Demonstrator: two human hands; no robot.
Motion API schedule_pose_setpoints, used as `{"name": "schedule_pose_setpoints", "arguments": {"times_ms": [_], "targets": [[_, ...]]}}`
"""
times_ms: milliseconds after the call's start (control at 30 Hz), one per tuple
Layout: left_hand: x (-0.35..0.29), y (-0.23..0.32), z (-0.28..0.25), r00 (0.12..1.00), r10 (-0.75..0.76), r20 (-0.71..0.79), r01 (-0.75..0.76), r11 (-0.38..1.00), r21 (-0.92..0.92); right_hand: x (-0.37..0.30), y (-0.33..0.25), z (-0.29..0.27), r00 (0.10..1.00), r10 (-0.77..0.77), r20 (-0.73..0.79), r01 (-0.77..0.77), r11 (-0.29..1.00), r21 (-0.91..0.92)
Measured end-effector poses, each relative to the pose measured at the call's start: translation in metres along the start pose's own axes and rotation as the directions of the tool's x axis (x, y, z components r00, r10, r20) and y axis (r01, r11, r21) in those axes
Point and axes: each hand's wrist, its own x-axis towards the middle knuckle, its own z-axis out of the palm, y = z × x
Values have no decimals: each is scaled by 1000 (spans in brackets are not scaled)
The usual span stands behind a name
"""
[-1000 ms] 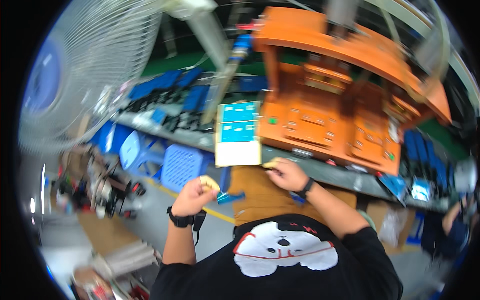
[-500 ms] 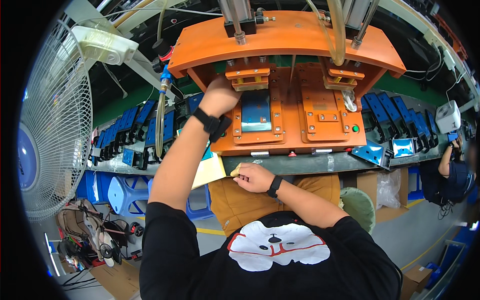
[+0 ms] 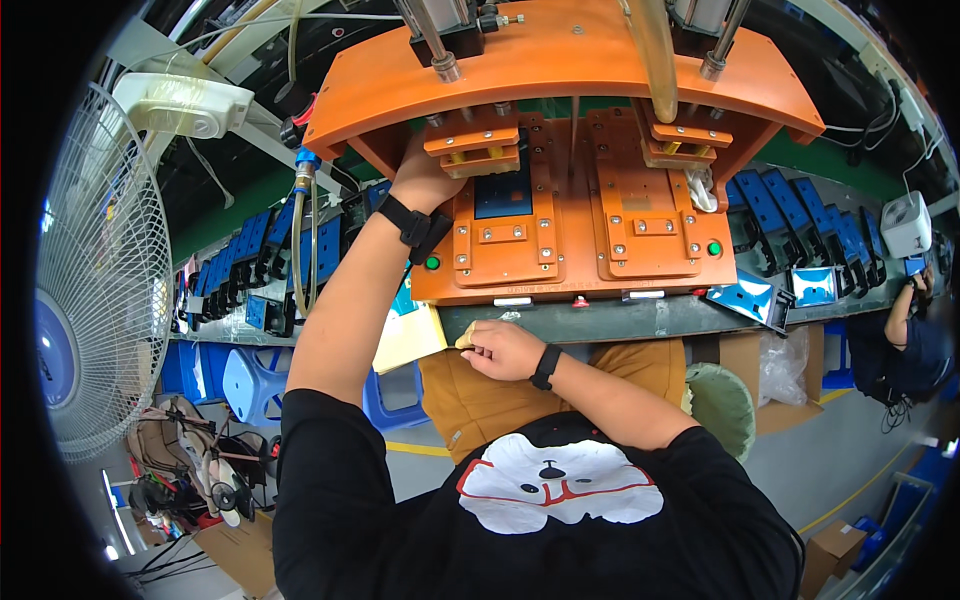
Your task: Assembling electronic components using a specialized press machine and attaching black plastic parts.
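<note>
My left hand [image 3: 425,180] reaches into the left side of an orange two-station press [image 3: 570,55]. Its fingers are hidden behind the raised left press block [image 3: 478,140]. Beside it, a glossy dark-blue flat panel [image 3: 502,194] lies in the left fixture [image 3: 506,252], its far part tucked under the block. The right fixture [image 3: 655,255] holds no panel. Low in front of the bench edge, my right hand [image 3: 504,350] is closed, with a yellowish cover or scrap at its fingertips; what it pinches, if anything, is hidden. A pale yellow sheet [image 3: 412,340] lies just left of it.
Rows of blue-topped black parts stand on the bench at left [image 3: 245,245] and right [image 3: 800,215]. A white fan [image 3: 100,290] is at far left. Blue stools [image 3: 250,380] and a green-lined bin [image 3: 722,410] are below. Another person [image 3: 895,335] works at far right.
The blue panel has slid away from me in the left fixture, uncovering the fixture's front plate. My left hand stays beside it. My right hand is nearly still, and the whole view has shifted slightly.
</note>
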Motion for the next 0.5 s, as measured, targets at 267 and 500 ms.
{"name": "schedule_pose_setpoints", "arguments": {"times_ms": [267,500], "targets": [[13,-21,15,972,197,-132,-188,979,75,3,-5,3,1000,-20,-7,20,1000,-1],[-80,37,-58,1000,-30,5,30,936,-352,6,-2,6,1000,-23,6,23,1000,21]]}}
